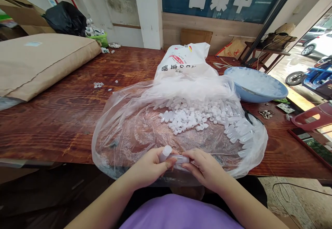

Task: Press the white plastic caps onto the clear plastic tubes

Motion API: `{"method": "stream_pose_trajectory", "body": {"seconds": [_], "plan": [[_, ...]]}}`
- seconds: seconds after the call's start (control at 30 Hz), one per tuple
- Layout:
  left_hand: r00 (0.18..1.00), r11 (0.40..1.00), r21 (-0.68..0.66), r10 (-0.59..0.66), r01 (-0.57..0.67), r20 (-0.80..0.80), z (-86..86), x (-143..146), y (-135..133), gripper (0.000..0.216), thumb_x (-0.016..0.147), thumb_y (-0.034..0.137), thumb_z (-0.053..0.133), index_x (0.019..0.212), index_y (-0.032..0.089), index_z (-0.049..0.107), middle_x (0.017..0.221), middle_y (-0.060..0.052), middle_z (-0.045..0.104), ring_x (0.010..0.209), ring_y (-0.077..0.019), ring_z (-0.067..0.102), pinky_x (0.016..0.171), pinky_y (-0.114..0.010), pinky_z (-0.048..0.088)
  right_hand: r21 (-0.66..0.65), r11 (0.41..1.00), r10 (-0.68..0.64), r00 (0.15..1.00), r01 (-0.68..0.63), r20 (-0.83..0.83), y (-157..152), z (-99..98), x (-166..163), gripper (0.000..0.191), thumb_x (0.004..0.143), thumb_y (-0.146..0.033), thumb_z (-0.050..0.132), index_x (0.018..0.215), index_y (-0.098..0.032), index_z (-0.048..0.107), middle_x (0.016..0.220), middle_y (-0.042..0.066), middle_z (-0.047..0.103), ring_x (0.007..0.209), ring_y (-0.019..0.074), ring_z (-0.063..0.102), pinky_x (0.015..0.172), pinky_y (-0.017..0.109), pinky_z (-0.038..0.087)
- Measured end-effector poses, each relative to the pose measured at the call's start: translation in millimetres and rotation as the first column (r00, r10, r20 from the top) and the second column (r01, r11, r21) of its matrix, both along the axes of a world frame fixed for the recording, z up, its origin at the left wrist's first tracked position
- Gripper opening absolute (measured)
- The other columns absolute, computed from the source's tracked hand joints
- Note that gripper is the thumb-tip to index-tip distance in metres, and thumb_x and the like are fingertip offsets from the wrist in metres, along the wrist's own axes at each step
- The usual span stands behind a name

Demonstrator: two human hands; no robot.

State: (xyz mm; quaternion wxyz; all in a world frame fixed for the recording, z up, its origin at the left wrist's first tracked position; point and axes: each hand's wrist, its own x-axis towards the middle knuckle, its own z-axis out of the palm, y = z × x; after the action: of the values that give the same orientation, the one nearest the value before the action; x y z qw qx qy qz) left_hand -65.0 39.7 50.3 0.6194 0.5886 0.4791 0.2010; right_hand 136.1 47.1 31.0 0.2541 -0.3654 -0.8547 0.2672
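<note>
My left hand is closed around two small translucent plastic tubes. One capped tube points up out of the fist, and the other tube lies sideways toward the right. At that sideways tube's right end, the fingertips of my right hand pinch what looks like its cap. Just beyond my hands, a clear plastic bag is spread on the table. On it sit a heap of small white caps and, to the right, a pile of translucent tubes.
Behind the heap stands a white printed sack. A blue basin full of translucent pieces is at the back right. A large brown paper package covers the left of the wooden table. Keys and a phone lie at right.
</note>
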Motion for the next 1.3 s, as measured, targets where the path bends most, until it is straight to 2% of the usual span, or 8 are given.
{"method": "stream_pose_trajectory", "body": {"seconds": [0.13, 0.3, 0.4, 0.47, 0.57, 0.73, 0.87, 1.3], "plan": [[1.000, 0.996, 0.085, 0.011, -0.013, 0.022, -4.0, -1.6, -5.9, 0.036, 0.081, 0.045, 0.049, 0.097, 0.015, 0.061, 0.071, 0.000, 0.055, 0.059, -0.0100, 0.044, 0.056, -0.021, 0.038, -0.152, 0.976, -0.155, 0.988, 0.154, 0.007, -2.5, -4.4, -5.8, 0.054, 0.096, -0.042, 0.013, 0.072, -0.018, 0.055, 0.060, 0.002, 0.057, 0.055, 0.0133, 0.054, 0.051, 0.023, 0.044], [0.997, 0.993, 0.115, 0.009, -0.018, 0.076, -5.6, -5.6, -8.0, 0.035, 0.083, 0.044, 0.048, 0.097, 0.014, 0.060, 0.069, 0.000, 0.057, 0.057, -0.0103, 0.047, 0.056, -0.022, 0.041, 0.240, 0.970, -0.035, 0.999, 0.037, -0.011, 5.2, -4.3, -15.8, 0.047, 0.090, -0.052, 0.025, 0.067, -0.019, 0.050, 0.061, 0.005, 0.053, 0.058, 0.0163, 0.047, 0.055, 0.028, 0.040], [0.998, 0.943, 0.332, -0.008, 0.030, -0.069, -2.2, -11.3, -7.3, 0.028, 0.084, 0.030, 0.045, 0.103, 0.016, 0.059, 0.086, -0.005, 0.063, 0.077, -0.0153, 0.056, 0.072, -0.026, 0.045, -0.239, 0.969, -0.103, 0.984, 0.065, -0.148, 6.2, -2.8, -31.3, 0.048, 0.090, -0.052, 0.020, 0.055, -0.022, 0.033, 0.050, -0.003, 0.033, 0.046, 0.0116, 0.033, 0.044, 0.024, 0.030], [0.975, 0.881, 0.458, -0.015, 0.118, -0.224, -0.2, -15.5, -6.3, 0.031, 0.081, 0.018, 0.043, 0.108, 0.017, 0.057, 0.099, -0.006, 0.063, 0.092, -0.0179, 0.057, 0.082, -0.028, 0.043, -0.635, 0.772, -0.187, 0.958, 0.006, -0.218, 5.7, -1.1, -42.9, 0.045, 0.090, -0.052, 0.020, 0.056, -0.023, 0.028, 0.049, -0.006, 0.022, 0.042, 0.0094, 0.022, 0.039, 0.023, 0.023], [0.881, 0.839, 0.460, -0.046, 0.290, -0.470, 0.6, -20.5, -1.7, 0.036, 0.075, 0.010, 0.039, 0.107, 0.017, 0.056, 0.103, -0.008, 0.063, 0.096, -0.0208, 0.057, 0.084, -0.032, 0.042, -0.819, 0.573, -0.227, 0.952, -0.042, -0.207, 9.9, 1.9, -53.6, 0.043, 0.091, -0.050, 0.019, 0.058, -0.023, 0.028, 0.048, -0.007, 0.018, 0.040, 0.0090, 0.017, 0.036, 0.022, 0.018], [0.749, 0.890, 0.385, 0.077, 0.246, -0.658, -0.2, -26.7, 35.0, 0.027, 0.076, 0.012, 0.039, 0.099, 0.017, 0.051, 0.094, -0.008, 0.065, 0.086, -0.0211, 0.061, 0.075, -0.031, 0.044, -0.246, 0.939, -0.179, 0.952, 0.241, 0.250, 40.5, 5.2, -51.5, 0.041, 0.094, -0.039, 0.025, 0.071, -0.018, 0.051, 0.067, 0.003, 0.055, 0.064, 0.0162, 0.053, 0.057, 0.027, 0.039], [0.644, 0.915, 0.404, 0.303, 0.009, -0.702, -1.7, -25.3, 88.6, 0.031, 0.084, 0.030, 0.038, 0.110, 0.015, 0.047, 0.104, -0.011, 0.064, 0.092, -0.0218, 0.061, 0.075, -0.029, 0.045, 0.050, 0.959, -0.264, 0.815, 0.279, 0.516, 62.8, -1.7, -52.1, 0.019, 0.090, -0.027, 0.041, 0.100, -0.018, 0.054, 0.097, 0.009, 0.061, 0.084, 0.0205, 0.060, 0.063, 0.027, 0.042], [0.510, 0.898, 0.434, 0.340, 0.074, -0.790, -21.6, -11.9, 128.1, 0.026, 0.078, 0.013, 0.045, 0.099, 0.009, 0.060, 0.113, -0.022, 0.058, 0.099, -0.0326, 0.059, 0.081, -0.039, 0.045, 0.014, 0.961, -0.245, 0.831, 0.275, 0.499, 54.9, -15.5, -36.0, 0.022, 0.089, -0.021, 0.045, 0.106, -0.013, 0.056, 0.107, 0.013, 0.057, 0.097, 0.0223, 0.057, 0.080, 0.030, 0.044]]}}
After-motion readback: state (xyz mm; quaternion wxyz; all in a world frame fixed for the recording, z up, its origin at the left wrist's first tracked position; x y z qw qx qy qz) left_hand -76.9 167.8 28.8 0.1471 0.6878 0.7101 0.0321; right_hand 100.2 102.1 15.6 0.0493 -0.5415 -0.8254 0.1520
